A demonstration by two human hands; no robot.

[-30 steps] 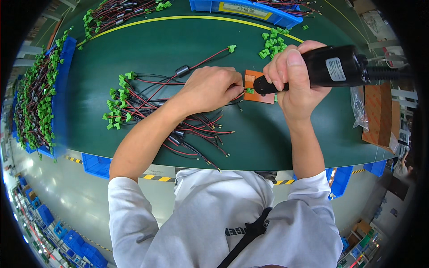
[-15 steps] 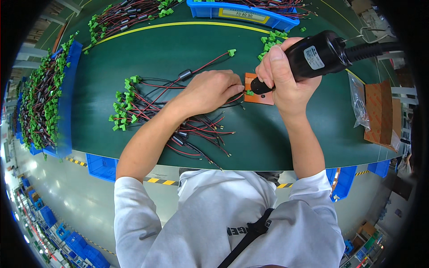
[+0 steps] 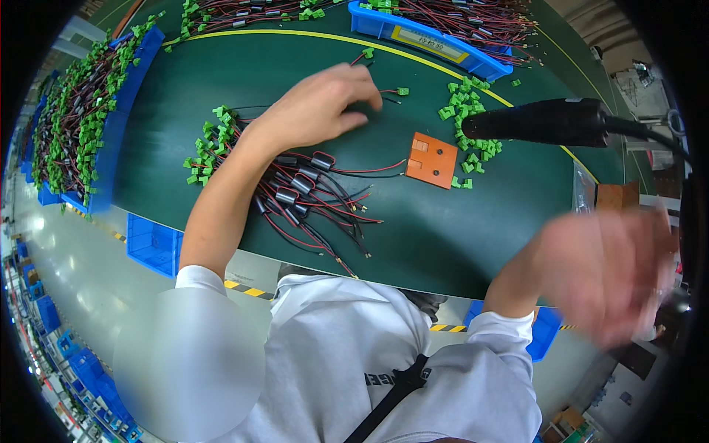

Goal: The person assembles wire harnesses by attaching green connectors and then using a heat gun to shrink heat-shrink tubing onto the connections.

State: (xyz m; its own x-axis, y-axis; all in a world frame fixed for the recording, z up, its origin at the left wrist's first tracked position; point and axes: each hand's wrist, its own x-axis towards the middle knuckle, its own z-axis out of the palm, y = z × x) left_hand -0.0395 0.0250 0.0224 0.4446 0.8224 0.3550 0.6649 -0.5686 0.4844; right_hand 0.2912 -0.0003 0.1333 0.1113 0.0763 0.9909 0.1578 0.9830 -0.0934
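My left hand (image 3: 321, 103) hovers over the green mat with thumb and fingers apart and nothing visible between them. Under and beyond it lie wire leads with green terminal connectors (image 3: 402, 91). Below it spreads a bundle of red and black wires with black cylinders (image 3: 303, 184), bare ends to the right and green connectors (image 3: 214, 144) to the left. My right hand (image 3: 609, 273) is off at the right, smeared by motion, so its fingers cannot be read. The black electric screwdriver (image 3: 543, 123) hangs free of both hands, its tip above loose green connectors (image 3: 480, 148). Beside them sits an orange fixture block (image 3: 432, 160).
A blue bin (image 3: 140, 81) heaped with wired connectors stands at the left. Another blue bin (image 3: 432, 40) of wires is at the back, beside a loose wire pile (image 3: 251, 16). A cardboard box (image 3: 617, 196) and clear plastic bag (image 3: 583, 190) lie at the right edge.
My right hand has let go of the electric screwdriver and swung down to the right. My left hand has moved away from the orange block, up and left, and its fingers have spread.
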